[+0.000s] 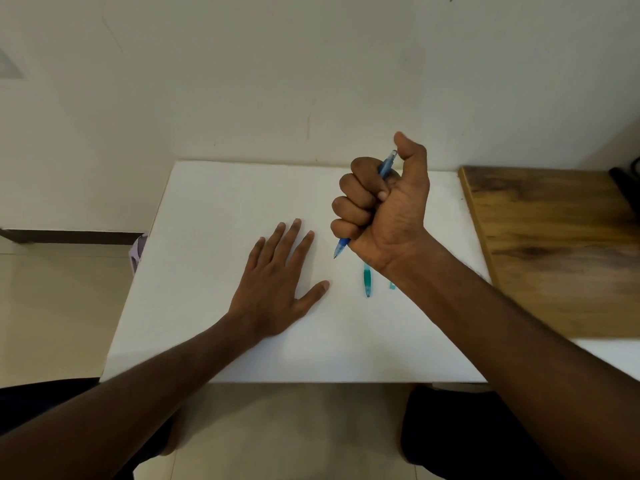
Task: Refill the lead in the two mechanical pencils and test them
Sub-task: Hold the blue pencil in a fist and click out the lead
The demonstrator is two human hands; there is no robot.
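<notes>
Right hand (pixel 382 199) fisted around blue pencil (pixel 341 247), tip down above white table (pixel 214 209), thumb at top end, left hand (pixel 277 285) flat, fingers straight on table, teal pencil (pixel 367 280) lying beneath right wrist

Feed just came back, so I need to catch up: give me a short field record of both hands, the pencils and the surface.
left hand: flat, palm down on the white board
right hand: fist around the blue pencil, thumb at its top end, tip pointing down
teal pencil: lying on the board, partly hidden by the right wrist
wooden surface: right of the board
</notes>
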